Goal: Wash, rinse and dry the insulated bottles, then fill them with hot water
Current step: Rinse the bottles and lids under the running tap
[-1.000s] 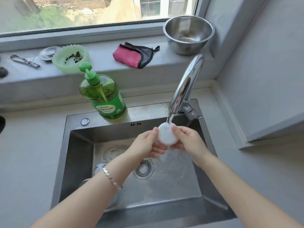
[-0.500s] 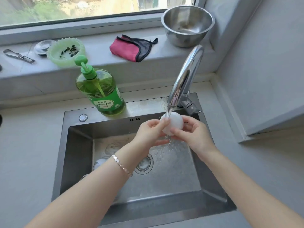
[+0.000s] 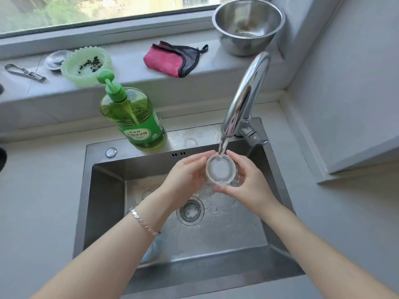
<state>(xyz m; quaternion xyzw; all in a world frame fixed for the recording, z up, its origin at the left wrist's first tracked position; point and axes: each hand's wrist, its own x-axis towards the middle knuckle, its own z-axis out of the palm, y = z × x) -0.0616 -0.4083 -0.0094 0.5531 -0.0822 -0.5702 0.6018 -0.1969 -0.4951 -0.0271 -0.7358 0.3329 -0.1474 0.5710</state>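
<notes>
Grey countertop (image 3: 43,201) with inset steel sink (image 3: 103,190). On the sink's back rim: green soap bottle (image 3: 133,119) upright at centre, round button (image 3: 111,152) to its left, faucet (image 3: 246,96) mounted at the right corner. Basin floor is wet, with a drain strainer (image 3: 190,210) near the middle and a pale item (image 3: 151,249) at front-left, mostly hidden by an arm. Window sill (image 3: 127,50) behind, left to right: metal clip (image 3: 26,72), small metal disc (image 3: 55,60) touching green scalloped dish (image 3: 86,65), pink-and-black cloth (image 3: 170,59), steel bowl (image 3: 248,24) in the right corner.
</notes>
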